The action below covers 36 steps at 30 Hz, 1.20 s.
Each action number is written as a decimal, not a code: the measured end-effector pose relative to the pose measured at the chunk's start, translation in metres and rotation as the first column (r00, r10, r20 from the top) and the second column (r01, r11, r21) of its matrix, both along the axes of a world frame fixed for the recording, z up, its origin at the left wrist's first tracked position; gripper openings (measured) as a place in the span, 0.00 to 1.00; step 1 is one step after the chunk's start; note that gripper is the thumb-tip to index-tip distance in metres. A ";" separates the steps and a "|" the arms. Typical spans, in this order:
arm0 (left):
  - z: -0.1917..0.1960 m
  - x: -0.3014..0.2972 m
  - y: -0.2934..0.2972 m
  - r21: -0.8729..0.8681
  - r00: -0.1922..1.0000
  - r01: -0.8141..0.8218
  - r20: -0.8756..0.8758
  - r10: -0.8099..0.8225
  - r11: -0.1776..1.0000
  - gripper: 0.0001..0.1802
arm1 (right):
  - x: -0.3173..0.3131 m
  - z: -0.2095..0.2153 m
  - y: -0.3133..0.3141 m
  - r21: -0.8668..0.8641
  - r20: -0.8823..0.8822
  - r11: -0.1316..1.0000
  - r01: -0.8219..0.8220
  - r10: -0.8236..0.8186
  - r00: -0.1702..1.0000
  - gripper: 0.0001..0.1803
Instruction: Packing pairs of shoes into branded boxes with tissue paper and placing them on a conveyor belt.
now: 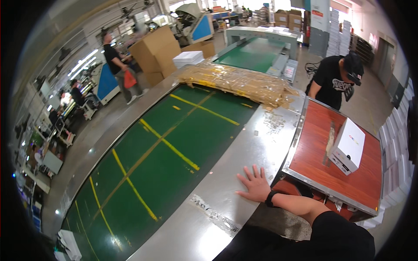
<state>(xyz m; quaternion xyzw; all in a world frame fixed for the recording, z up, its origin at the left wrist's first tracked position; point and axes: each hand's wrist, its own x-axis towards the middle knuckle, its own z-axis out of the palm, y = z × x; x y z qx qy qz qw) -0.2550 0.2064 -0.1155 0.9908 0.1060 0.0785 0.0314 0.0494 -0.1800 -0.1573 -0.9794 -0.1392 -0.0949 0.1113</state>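
Fingers spread, the right hand point(254, 185) lies flat on the metal ledge point(217, 191), seemingly empty, green belt point(165, 148) just left.

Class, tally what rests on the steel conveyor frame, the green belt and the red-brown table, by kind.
Hand flat on the steel frame: 1
Plastic-wrapped bundle across the green belt: 1
White box on the red-brown table: 1
Total: 3

a white box point(348, 145) lies on a red-brown table point(313, 156) at right. far off, a plastic-wrapped bundle point(237, 82) crosses the green belt point(174, 143); cardboard cartons point(156, 52) stand far left.
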 end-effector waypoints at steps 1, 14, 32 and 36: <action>-0.004 -0.001 0.001 0.018 0.999 0.006 0.038 -0.006 1.000 0.25 | -0.001 0.000 0.000 -0.013 0.004 1.000 0.006 -0.006 1.000 0.41; 0.007 -0.008 0.000 0.036 0.986 0.035 0.159 -0.041 0.999 0.24 | -0.006 0.000 0.004 -0.029 0.112 0.999 0.019 -0.015 0.994 0.41; 0.028 -0.004 -0.007 -0.071 0.996 -0.018 -0.086 0.011 0.997 0.26 | -0.008 -0.001 0.004 0.028 0.021 1.000 0.011 -0.012 1.000 0.43; 0.028 -0.005 -0.005 -0.080 0.989 -0.039 -0.145 0.027 0.996 0.27 | -0.009 0.003 0.004 0.032 0.028 0.999 0.010 -0.011 1.000 0.42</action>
